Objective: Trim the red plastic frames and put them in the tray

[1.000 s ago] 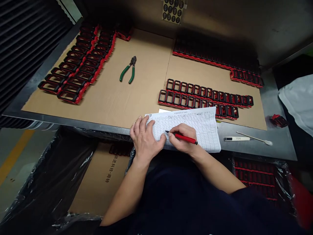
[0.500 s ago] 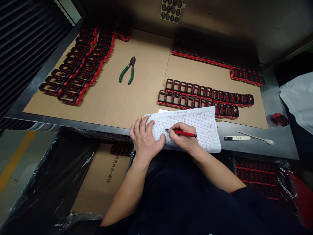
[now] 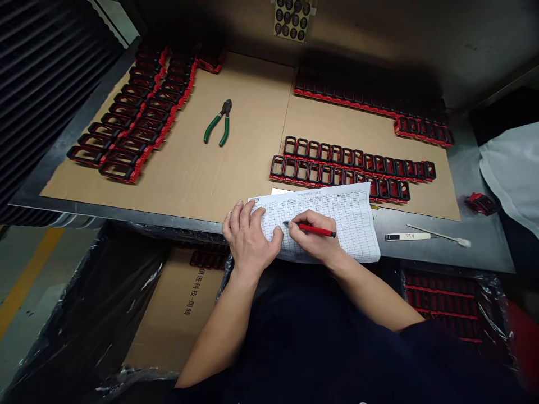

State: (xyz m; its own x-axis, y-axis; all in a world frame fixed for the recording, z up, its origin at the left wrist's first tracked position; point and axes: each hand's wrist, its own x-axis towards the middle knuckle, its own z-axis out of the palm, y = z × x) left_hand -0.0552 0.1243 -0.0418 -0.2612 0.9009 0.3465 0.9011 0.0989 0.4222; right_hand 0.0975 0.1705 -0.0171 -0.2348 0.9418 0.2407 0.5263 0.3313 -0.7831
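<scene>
A gridded paper form (image 3: 337, 216) lies at the near edge of the bench. My left hand (image 3: 248, 238) rests flat on its left end, fingers spread, pinning it down. My right hand (image 3: 314, 238) grips a red pen (image 3: 314, 229) with its black tip touching the sheet near the left-hand columns. Just beyond the paper, two rows of black-and-red plastic frames (image 3: 349, 168) stand on the cardboard sheet (image 3: 236, 163).
Green-handled cutters (image 3: 219, 122) lie mid-cardboard. More frames are stacked at far left (image 3: 135, 118) and along the back right (image 3: 374, 104). A white marker (image 3: 406, 237), a swab (image 3: 440, 235) and a loose red part (image 3: 480, 203) lie at right. Boxes lined with plastic sit below.
The pen has shifted slightly up the sheet and lies flatter in my right hand. My left hand stays put on the paper.
</scene>
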